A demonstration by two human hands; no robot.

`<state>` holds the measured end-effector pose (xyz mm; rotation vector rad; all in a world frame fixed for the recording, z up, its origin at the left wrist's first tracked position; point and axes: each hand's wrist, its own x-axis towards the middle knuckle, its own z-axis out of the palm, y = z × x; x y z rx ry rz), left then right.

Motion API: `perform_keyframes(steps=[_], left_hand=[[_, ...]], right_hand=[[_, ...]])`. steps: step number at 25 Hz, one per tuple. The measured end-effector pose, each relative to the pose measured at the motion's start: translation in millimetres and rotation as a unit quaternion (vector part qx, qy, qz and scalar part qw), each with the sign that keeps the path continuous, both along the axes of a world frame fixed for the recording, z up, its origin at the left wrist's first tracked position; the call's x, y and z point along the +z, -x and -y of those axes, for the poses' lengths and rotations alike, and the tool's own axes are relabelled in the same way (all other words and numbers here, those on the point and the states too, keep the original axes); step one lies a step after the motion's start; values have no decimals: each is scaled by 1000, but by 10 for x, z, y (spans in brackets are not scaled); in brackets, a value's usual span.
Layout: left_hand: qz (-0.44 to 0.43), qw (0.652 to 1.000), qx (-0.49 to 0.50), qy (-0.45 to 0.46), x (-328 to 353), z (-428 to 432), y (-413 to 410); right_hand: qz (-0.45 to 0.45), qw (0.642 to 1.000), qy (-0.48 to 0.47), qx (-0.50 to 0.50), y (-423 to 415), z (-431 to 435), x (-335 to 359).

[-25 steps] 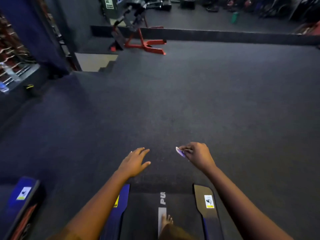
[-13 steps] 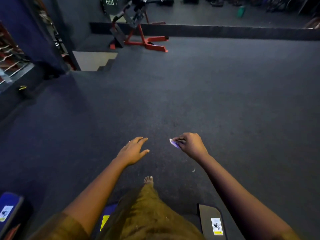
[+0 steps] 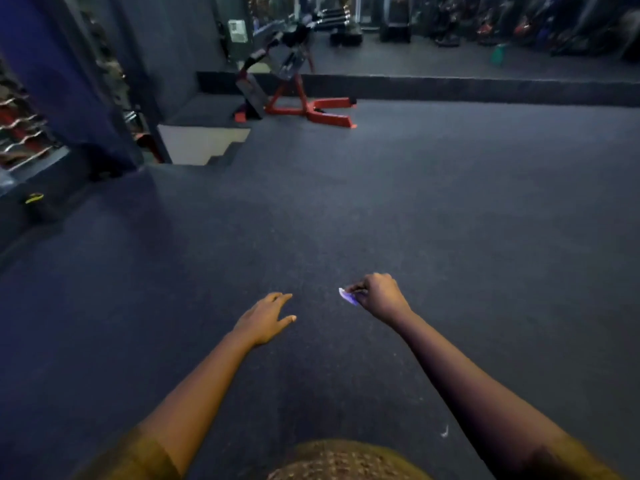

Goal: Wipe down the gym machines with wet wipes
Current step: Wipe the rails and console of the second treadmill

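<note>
My right hand [image 3: 379, 296] is held out in front of me over the dark rubber floor, its fingers curled round a small pale wipe [image 3: 347, 296] that sticks out to the left. My left hand [image 3: 266, 317] hangs beside it, fingers straight and spread, holding nothing. A red-framed gym machine [image 3: 298, 95] with black pads stands far ahead on the left, well out of reach of both hands.
A raised black platform edge [image 3: 485, 86] runs across the back. A pale stepped opening [image 3: 201, 143] lies at the left, next to a blue pillar [image 3: 69, 81] and a rack of bars [image 3: 20, 133]. More equipment lines the far wall.
I have stepped forward off the treadmill; its deck and side rails have dropped out of view. Both hands keep their pose, the right still holding the wipe. The red machine looks nearer.
</note>
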<state>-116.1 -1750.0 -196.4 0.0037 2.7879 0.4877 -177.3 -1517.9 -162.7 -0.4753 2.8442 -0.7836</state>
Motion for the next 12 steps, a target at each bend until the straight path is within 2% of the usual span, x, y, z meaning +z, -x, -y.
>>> perform_keyframes(steps=[7,12], left_hand=[[-12,985,172,-2,-13,1043,175],[-45,934,355,3,-2,1727,-218]], right_hand=[[4,982,38,185,909,1449,83],[34,927,62,369,1064,2764,47]])
